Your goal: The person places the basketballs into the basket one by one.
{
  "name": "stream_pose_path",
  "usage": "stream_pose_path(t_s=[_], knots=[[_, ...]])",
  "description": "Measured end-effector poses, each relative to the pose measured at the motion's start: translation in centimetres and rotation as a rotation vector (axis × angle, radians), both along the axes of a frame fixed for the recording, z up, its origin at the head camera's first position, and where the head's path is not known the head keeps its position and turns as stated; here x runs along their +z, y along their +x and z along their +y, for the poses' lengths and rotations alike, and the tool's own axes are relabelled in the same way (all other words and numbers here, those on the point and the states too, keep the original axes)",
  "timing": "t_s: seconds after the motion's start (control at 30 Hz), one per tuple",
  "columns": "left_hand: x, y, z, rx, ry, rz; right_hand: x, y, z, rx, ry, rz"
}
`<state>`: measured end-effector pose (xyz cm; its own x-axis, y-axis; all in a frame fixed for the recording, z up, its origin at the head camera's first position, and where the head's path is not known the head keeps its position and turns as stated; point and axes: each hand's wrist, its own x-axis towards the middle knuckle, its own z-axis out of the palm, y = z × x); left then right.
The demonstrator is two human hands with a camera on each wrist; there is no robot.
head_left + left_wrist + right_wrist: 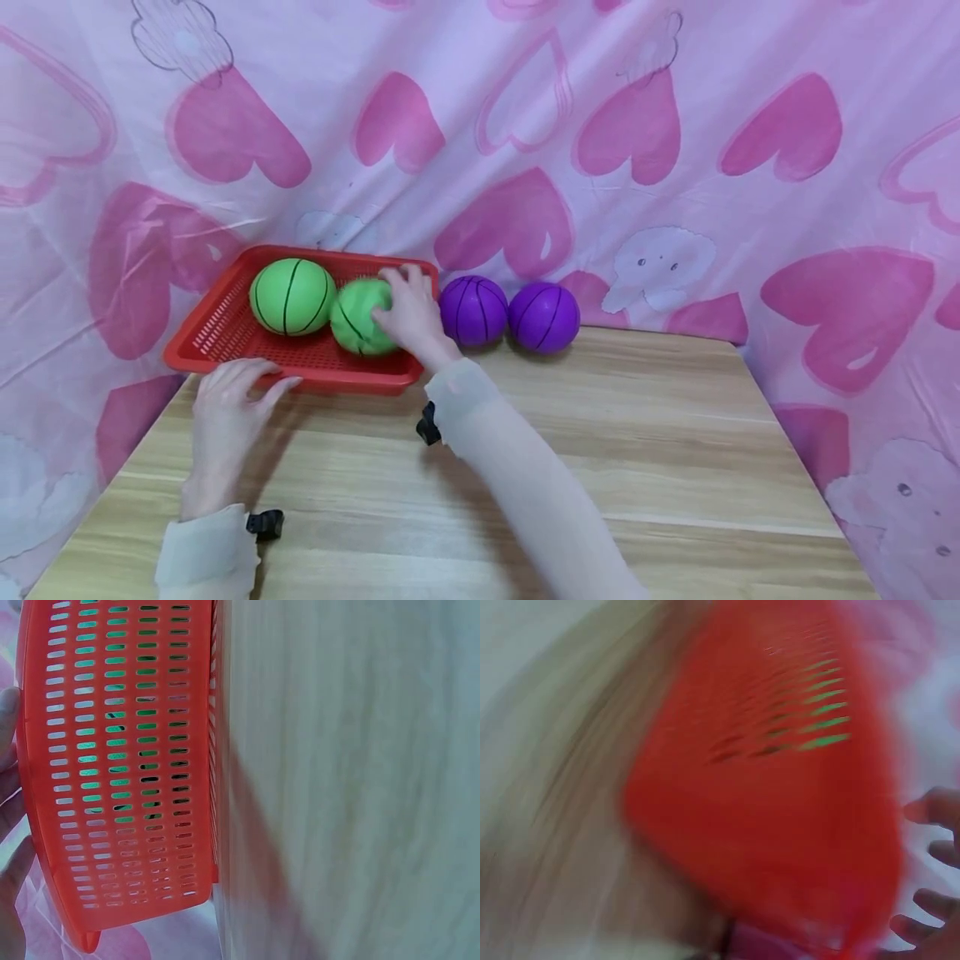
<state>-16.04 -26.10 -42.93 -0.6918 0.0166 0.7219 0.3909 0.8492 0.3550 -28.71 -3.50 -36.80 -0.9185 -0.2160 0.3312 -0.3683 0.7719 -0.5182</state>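
In the head view, a red plastic basket (300,379) with slotted sides holds two green balls with black lines. The left green ball (292,297) sits apart from both hands. My right hand (416,315) is over the right side of the other green ball (358,321), fingers spread and thumb near its surface. The right wrist view, badly blurred, shows those fingers (936,806) parted above the basket rim. My left hand (231,408) holds the basket's front rim near its left corner. Part of that rim is visible beside its fingers in the left wrist view.
Two purple balls with black lines, one (474,311) close to the basket's right end and the other (544,317) beside it, stand on the wooden table (675,467). A pink heart-patterned curtain (510,100) hangs behind the table. Black wrist devices (266,525) sit at both cuffs.
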Motion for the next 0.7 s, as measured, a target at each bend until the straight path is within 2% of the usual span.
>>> stream_pose_path(t_s=[0.1, 0.23, 0.43, 0.7], knots=[[0.1, 0.1, 0.0, 0.000, 0.002, 0.014, -0.5, -0.4, -0.9, 0.024, 0.197, -0.022], [0.2, 0.2, -0.3, 0.009, -0.005, 0.027, -0.8, -0.5, -0.8, 0.093, 0.285, -0.046], [0.4, 0.4, -0.4, 0.015, -0.016, 0.013, -0.7, -0.4, 0.2, 0.134, 0.274, -0.015], [0.3, 0.0, -0.1, 0.010, -0.007, 0.008, 2.1, -0.6, 3.8, 0.172, 0.222, 0.078]])
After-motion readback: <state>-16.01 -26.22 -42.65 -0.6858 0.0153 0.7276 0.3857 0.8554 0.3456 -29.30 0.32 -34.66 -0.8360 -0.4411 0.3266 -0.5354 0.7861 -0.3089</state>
